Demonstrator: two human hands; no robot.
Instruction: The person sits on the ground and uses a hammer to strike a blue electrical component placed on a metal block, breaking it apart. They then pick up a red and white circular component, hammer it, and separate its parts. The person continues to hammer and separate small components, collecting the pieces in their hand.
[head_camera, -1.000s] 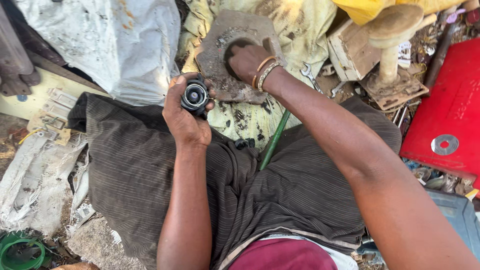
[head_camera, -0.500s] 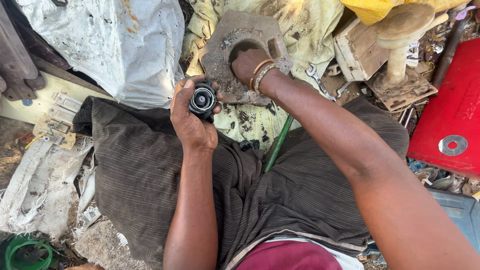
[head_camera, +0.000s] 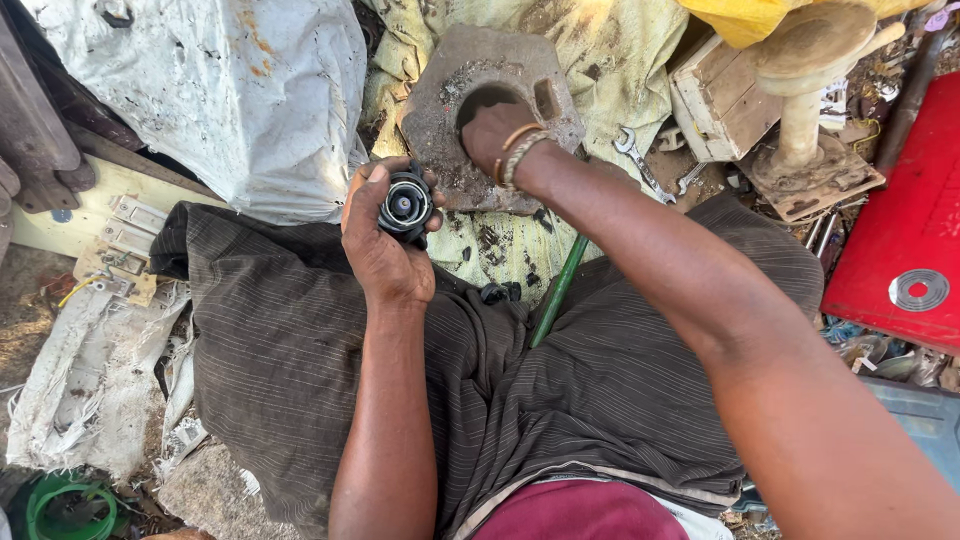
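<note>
Metal housing (head_camera: 480, 110) hole; right hand (head_camera: 488, 128) fingers hidden

black round part (head_camera: 405, 205) with silver centre | rusty grey-brown block (head_camera: 440, 110) | brown pinstriped cloth (head_camera: 290, 350) | red panel (head_camera: 915, 220) | green rod (head_camera: 558, 290)

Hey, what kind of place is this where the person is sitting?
Most likely an outdoor or roadside repair workshop, set up on the ground. Spanners lie loose on a dirty cloth, a grimy metal housing sits in front, and the left hand holds a round black mechanical part. Scrap lies about.
</note>
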